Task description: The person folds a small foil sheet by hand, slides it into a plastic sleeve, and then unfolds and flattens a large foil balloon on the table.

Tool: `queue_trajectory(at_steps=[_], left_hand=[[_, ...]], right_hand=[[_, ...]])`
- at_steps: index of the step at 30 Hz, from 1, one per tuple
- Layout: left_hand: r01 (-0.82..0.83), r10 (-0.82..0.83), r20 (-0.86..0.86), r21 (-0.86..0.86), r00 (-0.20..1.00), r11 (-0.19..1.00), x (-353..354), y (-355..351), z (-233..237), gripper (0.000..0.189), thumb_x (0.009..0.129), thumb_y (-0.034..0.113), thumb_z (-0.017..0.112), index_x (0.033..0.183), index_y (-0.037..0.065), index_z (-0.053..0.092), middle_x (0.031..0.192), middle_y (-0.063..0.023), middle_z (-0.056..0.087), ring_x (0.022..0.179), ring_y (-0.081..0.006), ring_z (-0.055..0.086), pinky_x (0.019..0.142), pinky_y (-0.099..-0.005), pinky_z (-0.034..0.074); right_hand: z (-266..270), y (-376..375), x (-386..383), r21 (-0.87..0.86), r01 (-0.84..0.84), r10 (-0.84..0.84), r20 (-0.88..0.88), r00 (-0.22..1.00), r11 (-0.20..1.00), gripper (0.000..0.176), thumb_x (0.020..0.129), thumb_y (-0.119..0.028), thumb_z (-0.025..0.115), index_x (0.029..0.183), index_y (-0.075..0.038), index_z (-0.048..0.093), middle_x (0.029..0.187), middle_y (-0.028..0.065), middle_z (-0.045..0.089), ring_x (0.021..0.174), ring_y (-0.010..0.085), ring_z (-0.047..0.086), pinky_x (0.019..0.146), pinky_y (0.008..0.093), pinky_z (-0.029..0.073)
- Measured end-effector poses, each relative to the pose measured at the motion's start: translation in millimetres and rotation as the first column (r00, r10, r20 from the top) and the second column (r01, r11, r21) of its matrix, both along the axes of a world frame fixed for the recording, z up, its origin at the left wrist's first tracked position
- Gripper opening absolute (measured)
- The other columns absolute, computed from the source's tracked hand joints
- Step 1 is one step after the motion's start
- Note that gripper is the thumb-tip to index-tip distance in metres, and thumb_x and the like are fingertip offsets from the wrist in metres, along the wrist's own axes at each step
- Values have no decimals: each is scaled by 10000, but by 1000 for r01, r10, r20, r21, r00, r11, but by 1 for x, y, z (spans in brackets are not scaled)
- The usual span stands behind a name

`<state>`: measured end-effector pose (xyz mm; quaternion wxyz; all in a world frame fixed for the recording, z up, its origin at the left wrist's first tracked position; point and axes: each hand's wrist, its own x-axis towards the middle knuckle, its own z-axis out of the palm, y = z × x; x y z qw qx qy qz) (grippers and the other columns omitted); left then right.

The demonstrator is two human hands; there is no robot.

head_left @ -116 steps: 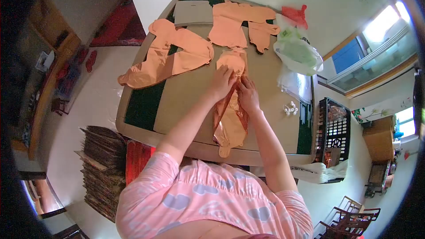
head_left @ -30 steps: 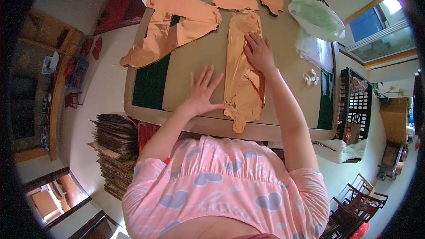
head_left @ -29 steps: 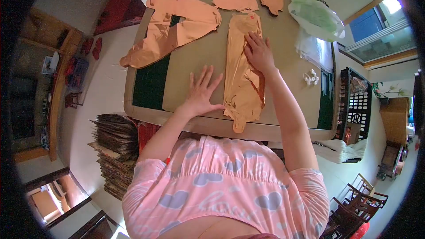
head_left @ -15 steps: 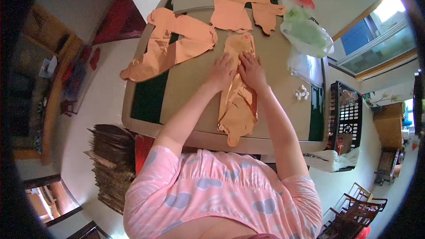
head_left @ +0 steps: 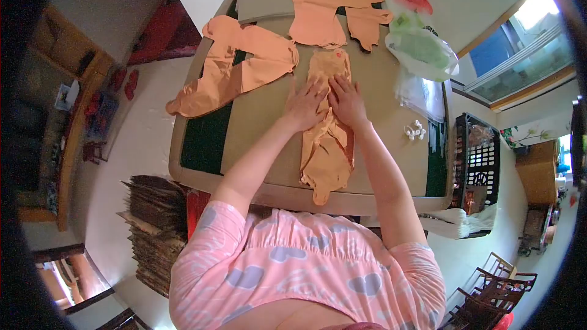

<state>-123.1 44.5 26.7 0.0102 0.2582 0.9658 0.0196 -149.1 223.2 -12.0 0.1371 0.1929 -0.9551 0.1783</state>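
Observation:
A folded rose-gold foil balloon (head_left: 327, 165) lies lengthwise in front of me, its small tab pointing toward my body. A red dot marks its far end. My left hand (head_left: 306, 107) lies flat with fingers spread across its left side. On the right side, my right hand (head_left: 347, 102) presses down, fingers stretched out and palm lowered. Between and below the hands the foil is creased. Some of it is hidden under my palms.
More flat foil balloons lie at the left (head_left: 244, 64) and the far side (head_left: 318, 15) of the table (head_left: 263, 140). Grey sheets (head_left: 266, 3), plastic bags (head_left: 422, 49) and small white pieces (head_left: 415, 129) are around them. A black crate (head_left: 477, 165) stands right; stacked cardboard (head_left: 156, 226) stands left.
My left hand has slid slightly toward me, with its fingers reaching more across the foil. My right hand stays almost in place. The view has shifted a little.

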Motion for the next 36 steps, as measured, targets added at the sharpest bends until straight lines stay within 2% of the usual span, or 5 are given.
queue_trajectory(at_steps=[4, 10, 22, 25, 36], left_hand=[[-17, 4, 131, 100, 991, 995, -2, 8, -9, 693, 936, 494, 397, 1477, 88, 246, 1556, -120, 179, 1439, -278, 156, 1150, -513, 127], [-16, 1, 90, 165, 996, 986, -2, 8, -23, 720, 929, 512, 402, 1481, 82, 235, 1553, -140, 177, 1436, -293, 161, 1157, -477, 140], [-21, -2, 88, 259, 996, 966, -2, 7, -37, 726, 910, 511, 406, 1474, 75, 265, 1547, -138, 196, 1440, -281, 141, 1171, -466, 60], [-12, -1, 60, 227, 998, 974, -2, 9, -40, 721, 909, 501, 423, 1469, 72, 275, 1543, -143, 205, 1438, -285, 147, 1169, -472, 73], [10, -15, 21, 222, 1000, 975, -6, 9, -38, 704, 906, 481, 463, 1442, 51, 312, 1524, -151, 246, 1420, -303, 194, 1153, -483, 148]], right_hand=[[0, 0, 0, 69, 13, -9, -58, 998, 998, 397, 950, -268, 454, 1304, -102, 526, 1405, 105, 461, 1312, 281, 409, 1091, 539, 247], [7, 17, -10, -291, 3, 3, 22, 1000, 957, 354, 952, -218, 440, 1263, -79, 536, 1313, 143, 523, 1224, 349, 467, 1079, 507, 272], [17, 29, -66, -203, 30, 5, 168, 986, 979, 358, 883, -77, 489, 1234, -72, 558, 1271, 128, 570, 1172, 307, 522, 1035, 440, 342], [3, 29, -31, -90, -116, 107, -101, 989, 989, 351, 860, -59, 493, 1198, -79, 584, 1233, 153, 571, 1112, 346, 551, 1005, 466, 394], [34, 59, 235, -334, -150, 246, 267, 932, 930, 542, 720, 41, 529, 1248, -68, 577, 1286, 166, 555, 1217, 308, 513, 1086, 484, 336]])
